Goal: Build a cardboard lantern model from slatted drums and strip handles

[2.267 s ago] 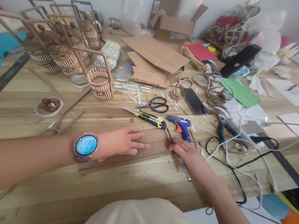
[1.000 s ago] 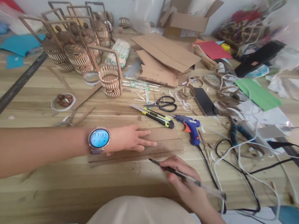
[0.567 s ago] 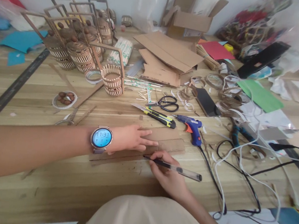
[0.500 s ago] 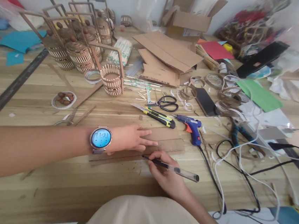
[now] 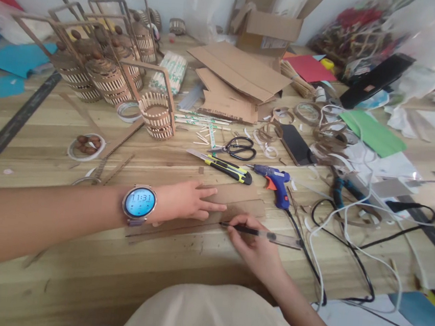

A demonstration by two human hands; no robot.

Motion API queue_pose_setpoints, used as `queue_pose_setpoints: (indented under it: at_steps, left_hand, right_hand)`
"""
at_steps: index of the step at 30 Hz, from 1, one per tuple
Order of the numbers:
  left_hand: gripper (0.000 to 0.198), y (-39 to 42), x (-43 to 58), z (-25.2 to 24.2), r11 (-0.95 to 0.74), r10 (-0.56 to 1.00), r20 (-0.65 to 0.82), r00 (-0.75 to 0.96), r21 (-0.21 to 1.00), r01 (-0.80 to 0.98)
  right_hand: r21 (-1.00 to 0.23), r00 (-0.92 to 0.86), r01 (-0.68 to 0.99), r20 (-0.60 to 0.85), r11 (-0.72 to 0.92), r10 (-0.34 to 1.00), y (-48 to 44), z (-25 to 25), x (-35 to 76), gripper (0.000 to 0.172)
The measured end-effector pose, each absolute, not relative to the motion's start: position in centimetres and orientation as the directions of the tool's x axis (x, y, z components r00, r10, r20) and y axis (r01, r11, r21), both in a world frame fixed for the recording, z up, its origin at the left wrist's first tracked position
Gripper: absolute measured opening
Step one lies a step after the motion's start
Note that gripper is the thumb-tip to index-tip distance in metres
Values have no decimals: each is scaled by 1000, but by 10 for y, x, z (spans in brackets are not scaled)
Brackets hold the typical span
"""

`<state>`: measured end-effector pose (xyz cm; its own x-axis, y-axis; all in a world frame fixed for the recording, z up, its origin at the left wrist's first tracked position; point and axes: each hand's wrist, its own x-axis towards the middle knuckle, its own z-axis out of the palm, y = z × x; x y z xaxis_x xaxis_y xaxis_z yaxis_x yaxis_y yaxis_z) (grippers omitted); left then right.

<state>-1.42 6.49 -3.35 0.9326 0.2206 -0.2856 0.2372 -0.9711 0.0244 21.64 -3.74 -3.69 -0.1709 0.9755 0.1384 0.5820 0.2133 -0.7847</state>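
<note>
My left hand lies flat with fingers spread, pressing on brown cardboard pieces on the wooden table. My right hand pinches a pen with a dark grip and clear barrel. Its tip touches the cardboard near its front edge, just right of my left fingers, at the end of a dark line. Beyond my hands lie a yellow-and-black utility knife, black-handled scissors and a blue glue gun. Part of the cardboard is hidden under my left hand.
Several small stick baskets with handles stand at the back left. Cardboard sheets lie in front of an open box. A phone, pliers and tangled white and black cables lie to the right.
My right hand and the pen have moved right along the cardboard, and the pen lies flatter. My left hand still holds the cardboard down. The whole view has shifted slightly.
</note>
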Motion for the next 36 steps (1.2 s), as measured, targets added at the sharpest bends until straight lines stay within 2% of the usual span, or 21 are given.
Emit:
queue_pose_setpoints:
  at_steps: [3, 9, 13, 17, 20, 23, 27, 32, 36]
  left_hand:
    - [99, 69, -15, -34, -996, 25, -257, 966, 75, 45]
    - [104, 73, -13, -37, -998, 32, -351, 936, 41, 49]
    - [107, 74, -12, -34, -997, 19, -381, 924, 63, 46]
    - [110, 75, -13, -35, -998, 21, -374, 927, 41, 39]
    - [109, 74, -14, -38, -999, 26, -356, 934, 34, 40]
    - [110, 74, -14, -41, -999, 16, -316, 949, 37, 30]
    - [107, 74, -13, -40, -996, 26, -307, 951, 76, 51]
    - [86, 72, -9, -36, -955, 118, -380, 918, 209, 209]
    - [96, 72, -11, -39, -958, 104, -338, 936, 220, 186]
  right_hand:
    - [-753, -70, 642, 127, 142, 989, -35, -34, 241, 11]
    - [-603, 116, 797, 187, 20, 976, -32, -32, 287, 15]
    - [-513, 119, 857, 310, 61, 943, -33, -31, 301, 14]
    - [-598, 139, 795, 338, 99, 931, -38, -24, 284, 11]
    - [-716, -19, 673, 238, 189, 971, -42, -20, 253, 9]
    - [-772, -168, 591, 167, 235, 972, -44, -23, 222, 7]
    - [-801, -263, 529, 159, 281, 951, -43, -33, 200, 8]
    - [-808, -252, 512, 183, 292, 950, -41, -39, 193, 8]
    - [-805, -219, 532, 169, 263, 961, -39, -40, 200, 7]
